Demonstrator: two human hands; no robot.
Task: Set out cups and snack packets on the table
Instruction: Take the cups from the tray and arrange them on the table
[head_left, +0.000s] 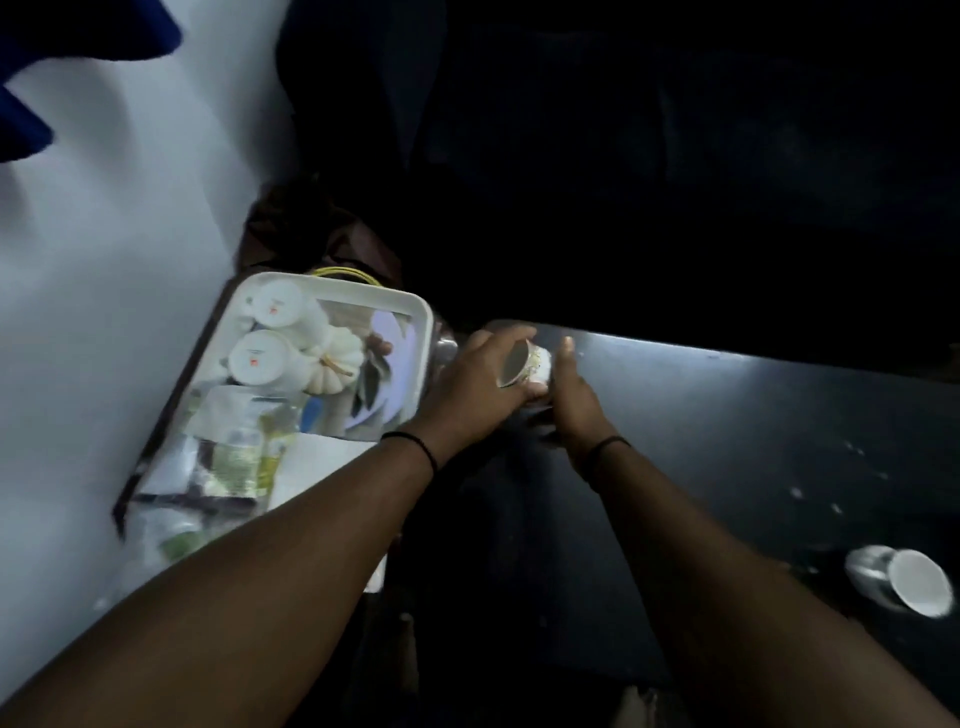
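the room was dim, and most of the upper right lay in near darkness with no detail to make out. a pale white wall (104, 249) filled the left side, lit more strongly than anything else and crossed by soft grey shadows. a blue shape (78, 36) of unclear kind hung at the top left corner. a dark glossy table (753, 415) stretched across the right, its far edge catching a bright streak of light, its surface speckled with small pale marks.
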